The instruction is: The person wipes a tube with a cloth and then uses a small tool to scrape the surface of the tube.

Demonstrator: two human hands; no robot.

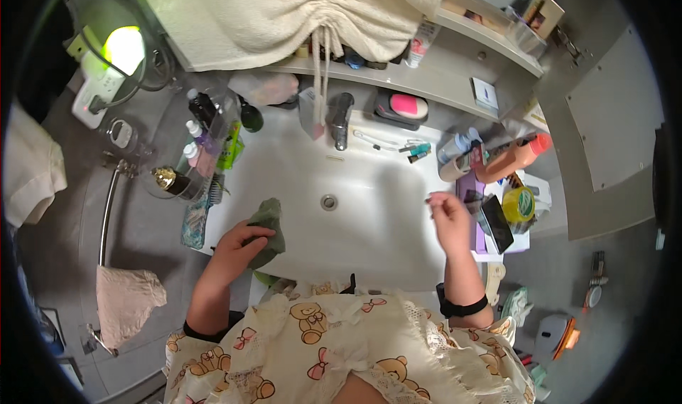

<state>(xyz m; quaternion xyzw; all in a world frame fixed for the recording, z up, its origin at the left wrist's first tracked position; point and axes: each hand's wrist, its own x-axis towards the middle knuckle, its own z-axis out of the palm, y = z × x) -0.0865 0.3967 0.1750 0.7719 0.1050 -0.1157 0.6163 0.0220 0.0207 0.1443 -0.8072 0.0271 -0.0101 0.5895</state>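
My left hand is closed on a grey-green cloth, its thumb and fingers pressing the folds over the left edge of the white sink. My right hand is raised over the sink's right side with its fingers bent together. Whatever lies between those fingertips, if anything, is too small to make out. A round drain sits in the middle of the basin. Behind it stands a dark faucet.
Bottles crowd a clear rack at the left. Along the right rim are an orange bottle, a yellow tub and a dark phone-like slab. Toothbrushes lie behind the basin. A cream curtain hangs before the shelf.
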